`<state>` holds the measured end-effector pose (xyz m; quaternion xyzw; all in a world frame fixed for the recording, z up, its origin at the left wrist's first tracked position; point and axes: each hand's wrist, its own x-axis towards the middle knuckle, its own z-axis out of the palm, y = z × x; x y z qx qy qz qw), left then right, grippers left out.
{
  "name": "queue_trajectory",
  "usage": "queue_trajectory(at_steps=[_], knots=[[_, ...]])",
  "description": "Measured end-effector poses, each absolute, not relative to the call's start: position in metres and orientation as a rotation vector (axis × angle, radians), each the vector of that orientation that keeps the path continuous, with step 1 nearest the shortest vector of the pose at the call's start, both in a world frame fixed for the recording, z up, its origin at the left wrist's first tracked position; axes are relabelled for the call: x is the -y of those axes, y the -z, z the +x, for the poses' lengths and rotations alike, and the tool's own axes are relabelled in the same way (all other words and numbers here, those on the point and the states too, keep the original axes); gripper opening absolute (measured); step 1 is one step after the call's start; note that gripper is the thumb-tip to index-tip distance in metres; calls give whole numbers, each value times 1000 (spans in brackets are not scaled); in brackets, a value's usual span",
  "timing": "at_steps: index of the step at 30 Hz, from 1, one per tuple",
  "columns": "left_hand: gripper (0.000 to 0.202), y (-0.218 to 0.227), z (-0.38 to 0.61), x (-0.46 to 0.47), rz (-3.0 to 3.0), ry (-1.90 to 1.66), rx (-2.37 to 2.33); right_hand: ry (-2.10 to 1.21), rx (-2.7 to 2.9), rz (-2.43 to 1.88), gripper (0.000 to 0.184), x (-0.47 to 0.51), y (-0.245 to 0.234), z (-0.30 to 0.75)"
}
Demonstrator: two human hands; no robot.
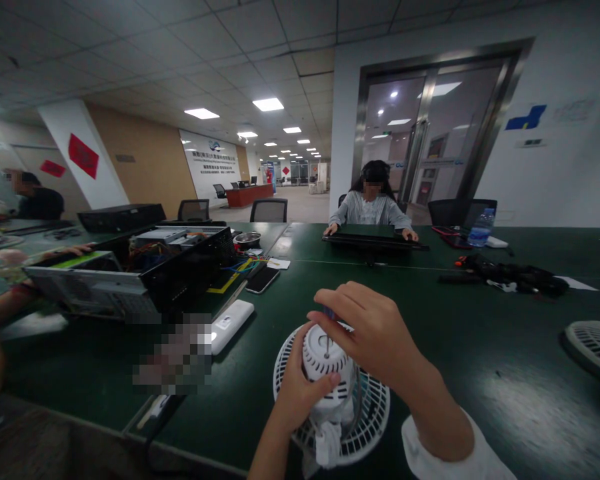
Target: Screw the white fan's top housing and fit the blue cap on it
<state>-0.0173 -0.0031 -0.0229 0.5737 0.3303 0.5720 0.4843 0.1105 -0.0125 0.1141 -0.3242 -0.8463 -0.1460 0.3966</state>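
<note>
A white electric fan lies face down on the green table, its round grille [377, 427] underneath and its motor housing [325, 353] pointing up. My left hand [300, 390] is wrapped round the slotted housing, thumb on the near side. Above it, my right hand [365, 323] pinches the handle of a screwdriver [327, 311], mostly hidden by the fingers. The thin metal shaft stands upright, its tip at the top of the housing. A white plug [327, 445] hangs at the near side of the fan.
An open computer case [180, 267] stands at the left, with another person's arm beside it. A phone [263, 280] and a white power bank [233, 327] lie nearby. Across the table [455, 347] a person handles a flat black panel [375, 243]. Another grille [597, 343] lies far right.
</note>
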Motion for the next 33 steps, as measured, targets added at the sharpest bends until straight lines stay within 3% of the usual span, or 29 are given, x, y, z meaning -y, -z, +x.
queue_trajectory(at_steps=[5, 10, 19, 26, 33], knots=[[72, 19, -17, 4, 1423, -1397, -802, 193, 2198, -790, 27, 19, -118, 117], [73, 20, -17, 4, 1381, -1401, -784, 308, 2138, -862, 15, 17, -116, 117], [72, 20, -17, 4, 1407, -1402, -786, 96, 2263, -872, 36, 22, -120, 119], [74, 21, -17, 4, 1390, -1378, -761, 304, 2165, -956, 18, 12, -115, 116], [73, 20, -17, 4, 1393, -1357, -759, 282, 2090, -1057, 11, 7, -112, 118]])
